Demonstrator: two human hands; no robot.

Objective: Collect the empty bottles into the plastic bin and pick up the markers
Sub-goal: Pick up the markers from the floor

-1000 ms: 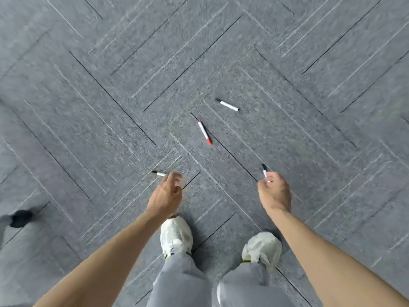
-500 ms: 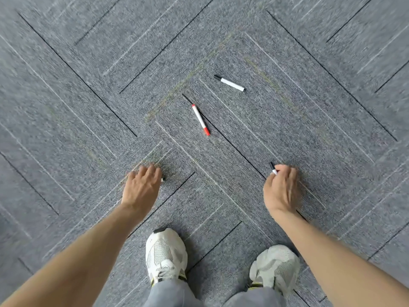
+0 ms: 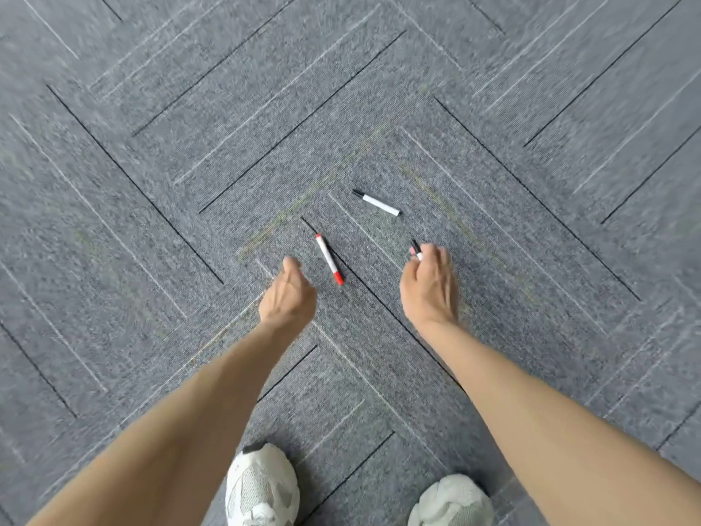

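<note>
Two markers lie on the grey carpet (image 3: 151, 184): a red-capped marker (image 3: 329, 259) between my hands, and a black-capped marker (image 3: 377, 202) a little farther off. My right hand (image 3: 428, 286) is shut on a second black-capped marker (image 3: 416, 249), whose tip sticks out past the fingers. My left hand (image 3: 288, 294) hovers just left of the red-capped marker with its fingers curled. The marker it held earlier is hidden inside the fist. No bottle or bin is in view.
My two white shoes (image 3: 261, 484) (image 3: 451, 501) stand at the bottom edge of the view. Grey carpet tiles with dark and light lines fill the rest of the view.
Both hands have come up off the carpet and moved forward toward the red-capped and black-capped markers. The left hand's marker no longer shows, and the right still holds its marker.
</note>
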